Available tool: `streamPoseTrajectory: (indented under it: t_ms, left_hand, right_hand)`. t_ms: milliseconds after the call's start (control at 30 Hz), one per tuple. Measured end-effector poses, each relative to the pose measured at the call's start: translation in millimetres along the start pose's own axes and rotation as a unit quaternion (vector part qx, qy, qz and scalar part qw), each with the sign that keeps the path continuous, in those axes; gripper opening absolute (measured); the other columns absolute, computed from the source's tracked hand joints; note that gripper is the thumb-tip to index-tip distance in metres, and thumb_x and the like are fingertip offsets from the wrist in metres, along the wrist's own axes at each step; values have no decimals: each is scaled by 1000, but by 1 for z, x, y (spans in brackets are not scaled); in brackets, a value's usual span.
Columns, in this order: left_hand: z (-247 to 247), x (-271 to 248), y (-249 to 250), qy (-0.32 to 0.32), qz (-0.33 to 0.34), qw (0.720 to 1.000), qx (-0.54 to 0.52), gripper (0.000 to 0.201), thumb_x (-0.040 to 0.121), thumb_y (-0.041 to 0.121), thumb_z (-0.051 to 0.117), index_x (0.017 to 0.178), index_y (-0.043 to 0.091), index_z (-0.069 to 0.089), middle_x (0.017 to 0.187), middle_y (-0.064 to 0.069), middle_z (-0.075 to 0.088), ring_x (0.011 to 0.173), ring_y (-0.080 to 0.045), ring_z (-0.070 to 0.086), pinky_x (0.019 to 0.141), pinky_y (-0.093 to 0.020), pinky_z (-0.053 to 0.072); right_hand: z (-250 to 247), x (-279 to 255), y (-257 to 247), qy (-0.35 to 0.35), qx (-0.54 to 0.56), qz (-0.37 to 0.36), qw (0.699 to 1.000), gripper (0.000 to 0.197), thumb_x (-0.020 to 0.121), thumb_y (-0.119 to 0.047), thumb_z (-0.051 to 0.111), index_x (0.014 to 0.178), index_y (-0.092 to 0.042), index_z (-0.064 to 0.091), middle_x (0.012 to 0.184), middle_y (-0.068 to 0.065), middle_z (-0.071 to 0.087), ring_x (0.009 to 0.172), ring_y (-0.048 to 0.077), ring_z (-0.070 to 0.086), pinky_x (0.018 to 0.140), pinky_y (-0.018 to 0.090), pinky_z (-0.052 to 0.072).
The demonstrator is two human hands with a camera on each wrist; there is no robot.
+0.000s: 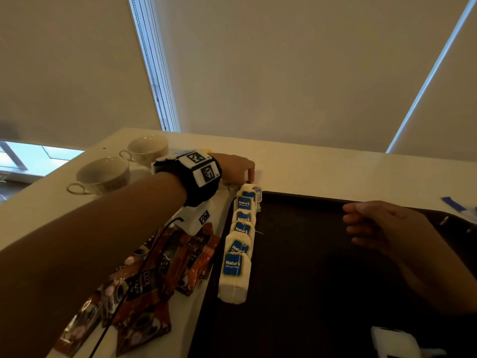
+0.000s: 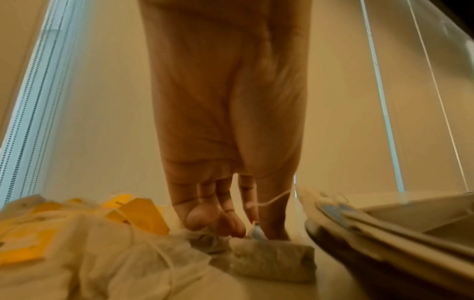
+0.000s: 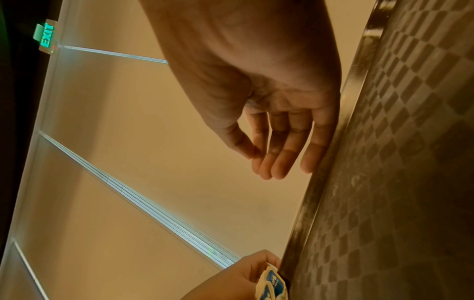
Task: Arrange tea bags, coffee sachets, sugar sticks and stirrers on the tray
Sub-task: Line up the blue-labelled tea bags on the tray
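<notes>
My left hand [image 1: 236,167] pinching a tea bag [image 2: 273,258] on the table just beyond the tray's [image 1: 335,280] far-left corner, row of tea bags [image 1: 240,241] along tray's left edge, coffee sachets [image 1: 154,275] beside it, right hand [image 1: 382,228] relaxed w/ nothing in it, over tray.

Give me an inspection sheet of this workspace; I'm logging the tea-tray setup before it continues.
Surface: pale counter with a dark tray on it.
Job's things: row of tea bags along the tray's left edge; coffee sachets heaped on the counter beside it.
Clutter: two cups.
Hands: left hand pinches a tea bag tag at the row's far end; right hand hovers over the tray, holding nothing.
Cables: black cable across the sachets.
Surroundings: window blinds.
</notes>
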State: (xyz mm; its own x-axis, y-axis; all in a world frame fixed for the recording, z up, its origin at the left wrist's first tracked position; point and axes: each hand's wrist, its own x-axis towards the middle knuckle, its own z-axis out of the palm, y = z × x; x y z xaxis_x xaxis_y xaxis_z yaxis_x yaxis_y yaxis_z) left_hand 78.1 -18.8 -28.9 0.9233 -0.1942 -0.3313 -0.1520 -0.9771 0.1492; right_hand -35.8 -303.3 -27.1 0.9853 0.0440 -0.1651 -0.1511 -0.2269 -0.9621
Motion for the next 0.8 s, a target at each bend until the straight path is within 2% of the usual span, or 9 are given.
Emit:
streamPoseTrajectory:
  t_ms: [100,200,267,367,467,600,700,800]
  left_hand:
    - [0,2,-2,7,1,1000,-8,19,91,16,58,110,14,54,104,-2,54,88,-16,51,64,-20,42]
    - [-5,-5,-4,56,7,996,-74,15,86,19,68,92,17,53,101,-3,59,80,-14,53,57,-16,41]
    - [-15,-17,-5,85,10,986,-140,22,83,14,70,99,13,55,92,0,58,70,-10,52,50,-15,41]
    - [-39,-46,-5,129,18,962,-239,34,83,10,69,113,14,54,96,-2,62,75,-10,57,53,-18,44]
    - [-58,-85,-1,136,49,960,-241,24,84,13,67,106,17,59,101,1,65,75,-6,62,55,-17,49]
    - [-50,-136,18,77,95,963,-240,11,82,12,67,89,18,62,94,5,67,68,-1,65,54,-17,51]
    - [-18,-163,33,-31,100,964,-246,13,82,9,68,88,18,61,84,9,67,60,-1,64,51,-16,50]
    - [16,-181,44,-126,108,962,-216,14,83,13,69,90,22,61,72,17,65,52,0,57,50,-13,47]
  right_hand:
    - [0,0,-1,-2,3,3,1000,21,93,-19,48,88,-16,69,90,9,70,87,23,65,75,35,52]
    - [0,0,-2,-6,2,7,1000,21,93,-19,48,88,-16,69,89,9,70,86,23,65,73,34,51]
    - [1,-1,-2,-8,3,7,1000,21,93,-19,48,88,-16,69,89,8,70,85,22,65,72,33,51]
    - [1,-1,-2,-9,7,6,1000,21,93,-19,49,88,-16,69,89,8,70,85,22,65,72,33,51]
    - [1,-1,-2,-14,7,5,1000,21,94,-20,49,89,-16,69,90,8,70,86,21,65,72,32,51]
    - [2,1,0,-8,15,4,1000,20,94,-21,50,89,-17,69,91,7,69,86,20,64,76,34,51]
    - [3,1,3,-10,27,-6,1000,20,94,-21,49,87,-18,68,90,6,69,82,17,63,73,32,51]
    - [3,1,3,-13,29,-10,999,21,94,-21,50,86,-17,68,88,5,69,82,18,63,76,33,51]
